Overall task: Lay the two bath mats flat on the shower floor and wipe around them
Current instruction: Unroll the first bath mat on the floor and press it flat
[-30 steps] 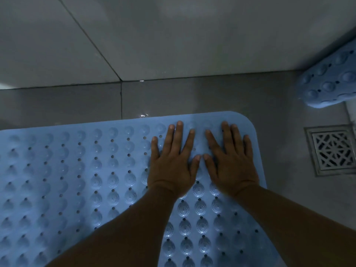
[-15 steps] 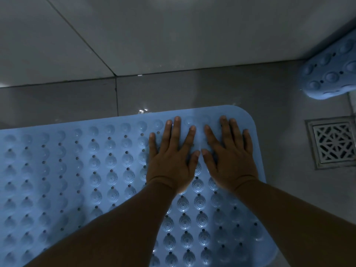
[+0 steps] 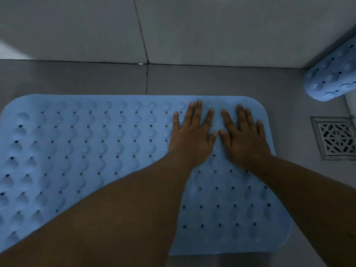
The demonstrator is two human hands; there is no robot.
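Both hands lay flat on the blue mat [image 3: 96, 151], palms down and fingers straight and spread. The left hand [image 3: 190, 135] and the right hand [image 3: 244, 137] rested side by side with their thumbs nearly touching; neither grip was clenched or grasping anything, each only pressed on the mat near its far right corner.

The mat lay spread on the grey shower floor [image 3: 212, 79], its bumps and small holes facing up. Its far edge ran alongside the wall [image 3: 212, 26], with a strip of bare floor between them. To the right of the mat, a band of floor separated its rounded edge from the square metal drain [image 3: 335, 138]. Beyond the drain, well apart from the flat mat, the second blue mat [image 3: 331, 78] sat curled up in the corner by the wall. The wall had large pale tiles and the light was dim.
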